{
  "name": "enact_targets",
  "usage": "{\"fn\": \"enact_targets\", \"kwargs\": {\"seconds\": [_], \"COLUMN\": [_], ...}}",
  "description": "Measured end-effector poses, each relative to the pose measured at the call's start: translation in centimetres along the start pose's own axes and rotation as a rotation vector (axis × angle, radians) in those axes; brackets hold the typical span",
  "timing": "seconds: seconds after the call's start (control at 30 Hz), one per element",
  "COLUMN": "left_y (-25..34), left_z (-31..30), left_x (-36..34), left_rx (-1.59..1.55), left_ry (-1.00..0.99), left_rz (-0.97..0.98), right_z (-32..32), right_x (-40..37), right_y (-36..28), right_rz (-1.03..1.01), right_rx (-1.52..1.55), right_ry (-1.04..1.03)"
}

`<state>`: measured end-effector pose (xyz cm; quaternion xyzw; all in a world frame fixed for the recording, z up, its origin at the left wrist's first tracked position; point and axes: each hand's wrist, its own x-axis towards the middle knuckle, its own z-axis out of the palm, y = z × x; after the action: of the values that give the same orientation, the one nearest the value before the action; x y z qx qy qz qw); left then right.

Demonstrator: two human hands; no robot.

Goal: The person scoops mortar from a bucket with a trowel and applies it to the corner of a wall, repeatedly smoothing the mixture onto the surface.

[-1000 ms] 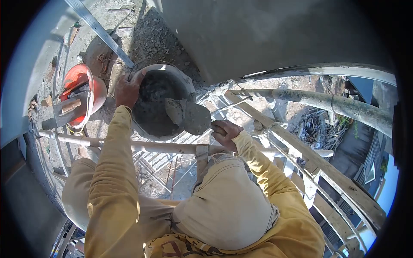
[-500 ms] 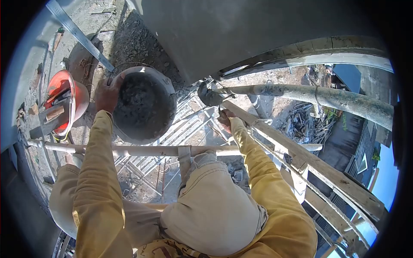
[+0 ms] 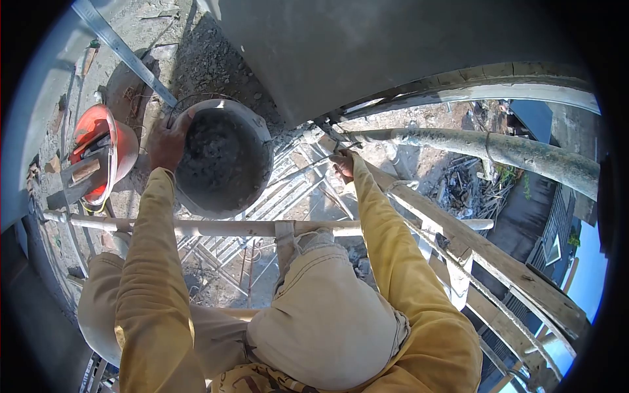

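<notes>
My left hand [image 3: 168, 144] grips the left rim of a round bucket [image 3: 263, 124] with thumb over the edge. Wet grey mortar [image 3: 219, 160] lies inside the bucket. To the right of it, my right hand [image 3: 344, 165] is closed around the handle of a trowel [image 3: 333, 135]. The trowel's dark blade is turned nearly edge-on, close to the lower edge of a smooth grey wall [image 3: 367, 46]. Part of the handle is hidden by my fingers.
Left of the bucket sits an orange container [image 3: 124, 154] with tools in it. A metal straightedge [image 3: 128, 56] leans above. A horizontal pole [image 3: 249, 228] crosses before my knees. Timber rails [image 3: 498, 268] and a thick pole [image 3: 452, 139] run along the right, with rubble below.
My right hand has moved up slightly. The trowel has turned from showing its rounded face to nearly edge-on. My left hand stays on the bucket rim.
</notes>
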<state>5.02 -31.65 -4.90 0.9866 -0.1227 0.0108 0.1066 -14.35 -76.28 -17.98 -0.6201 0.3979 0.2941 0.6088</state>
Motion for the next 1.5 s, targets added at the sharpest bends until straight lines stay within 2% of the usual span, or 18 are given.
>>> {"fn": "enact_targets", "kwargs": {"seconds": [0.03,0.1,0.27,0.33,0.4,0.57,0.7,0.8,0.83,0.87,0.9,0.97,1.5], "left_y": [1.0,3.1,3.4,3.1,3.5,4.4,4.4,4.0,4.1,4.3,4.4,4.3,4.1], "left_z": [-1.0,-3.2,-3.6,-3.6,-3.9,-4.9,-4.7,-4.1,-4.2,-4.4,-4.5,-4.3,-3.8], "left_x": [0.1,0.5,0.5,0.5,0.4,0.4,0.5,0.5,0.5,0.6,0.6,0.5,0.7], "left_rx": [0.001,-0.207,-0.299,-0.293,-0.289,-0.325,-0.310,-0.296,-0.296,-0.308,-0.319,-0.313,-0.295], "left_ry": [0.000,-0.086,-0.093,-0.122,-0.100,-0.121,-0.120,-0.086,-0.087,-0.102,-0.118,-0.092,-0.086], "left_rz": [0.003,-0.264,-0.298,-0.298,-0.356,-0.351,-0.356,-0.299,-0.297,-0.328,-0.359,-0.334,-0.325], "right_z": [-0.1,-0.2,-0.4,-0.7,-0.8,0.1,-0.1,-0.2,0.1,0.2,0.1,-0.1,-1.2], "right_x": [-0.1,0.2,-1.4,-1.8,-2.6,-5.4,-5.5,-6.1,-6.5,-6.7,-6.7,-7.2,-11.1], "right_y": [-0.4,-1.1,-2.8,-2.4,-3.1,-4.2,-4.2,-3.5,-3.2,-3.2,-3.4,-4.6,-7.0], "right_rz": [-0.004,0.014,-0.023,-0.003,0.012,-0.010,0.036,-0.029,-0.122,-0.216,-0.216,-0.020,0.040], "right_rx": [0.012,-0.051,-0.125,0.092,0.078,0.255,0.285,0.318,0.314,0.309,0.310,0.396,0.548], "right_ry": [-0.015,-0.003,-0.022,-0.047,-0.061,-0.035,-0.045,-0.092,-0.090,-0.088,-0.087,-0.114,-0.269]}}
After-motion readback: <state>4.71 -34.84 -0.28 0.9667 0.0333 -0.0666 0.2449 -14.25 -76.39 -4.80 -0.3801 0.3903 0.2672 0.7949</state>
